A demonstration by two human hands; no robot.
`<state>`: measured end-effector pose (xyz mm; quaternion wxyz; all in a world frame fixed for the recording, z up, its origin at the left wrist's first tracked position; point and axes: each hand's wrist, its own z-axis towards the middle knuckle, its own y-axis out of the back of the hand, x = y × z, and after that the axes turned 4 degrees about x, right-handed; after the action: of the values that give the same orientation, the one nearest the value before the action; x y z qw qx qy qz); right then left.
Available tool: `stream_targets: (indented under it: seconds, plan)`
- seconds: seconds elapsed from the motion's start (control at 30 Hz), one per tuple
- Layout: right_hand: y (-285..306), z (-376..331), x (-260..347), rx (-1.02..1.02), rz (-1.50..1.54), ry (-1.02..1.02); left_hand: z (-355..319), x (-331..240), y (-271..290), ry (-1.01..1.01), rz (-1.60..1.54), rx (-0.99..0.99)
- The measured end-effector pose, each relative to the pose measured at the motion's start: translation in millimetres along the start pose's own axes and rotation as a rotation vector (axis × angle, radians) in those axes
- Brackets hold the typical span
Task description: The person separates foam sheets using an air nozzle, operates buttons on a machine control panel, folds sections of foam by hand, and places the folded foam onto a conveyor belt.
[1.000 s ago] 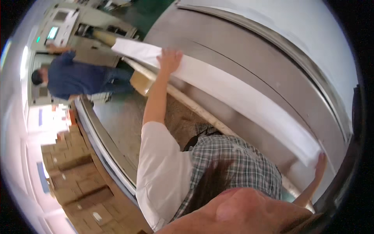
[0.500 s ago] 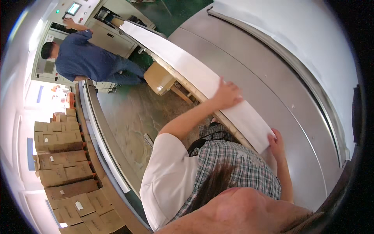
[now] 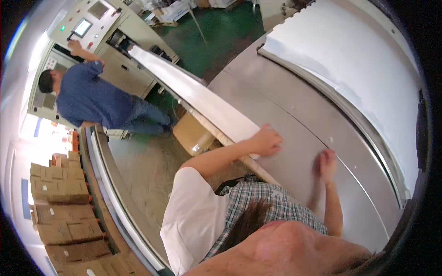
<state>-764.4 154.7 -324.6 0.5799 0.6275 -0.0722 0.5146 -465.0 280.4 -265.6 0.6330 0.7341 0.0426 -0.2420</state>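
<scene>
A long white strip (image 3: 198,94), looking like folded paper or cloth, lies along the left edge of the grey metal table (image 3: 294,138). At its near end is my left hand (image 3: 267,140), fingers loosely bent over the end and the table top, not wrapped round anything I can see. My right hand (image 3: 328,165) is over bare metal farther right, clear of the strip. Its fingers are slightly curled and apart, with nothing visible in them. A shadow falls on the table beside it.
Across the table lies a wide white sheet (image 3: 350,50) behind a metal rail. At far left a person in blue (image 3: 94,99) works a machine panel (image 3: 83,27). A cardboard box (image 3: 193,133) stands beside the table; stacked cartons (image 3: 62,188) line the left wall.
The white strip has slid away toward the machine, its near end now at my left hand. My right hand has let go of the strip's end. The view has shifted slightly.
</scene>
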Motion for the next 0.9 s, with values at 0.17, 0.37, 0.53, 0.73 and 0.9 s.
stream_targets:
  seconds: [0.17,0.37,0.53,0.73,0.9]
  plan:
    - [66.7,-39.5,-114.3,-0.437,-0.485,-0.28,39.8,99.7,108.5,-0.043,0.029,-0.504]
    - [77.1,-70.3,-123.9,-0.543,-0.722,-0.415,120.1,143.7,342.9,-0.146,0.431,-1.024]
    - [72.2,-70.9,-129.2,-0.542,-0.72,-0.502,159.5,137.7,418.2,0.026,0.623,-1.176]
    - [70.8,-64.5,-107.1,-0.505,-0.671,-0.584,166.9,141.2,444.0,-0.067,0.658,-1.34]
    - [70.0,-69.9,-122.1,-0.551,-0.774,-0.532,179.7,129.3,447.7,0.183,0.323,-1.254]
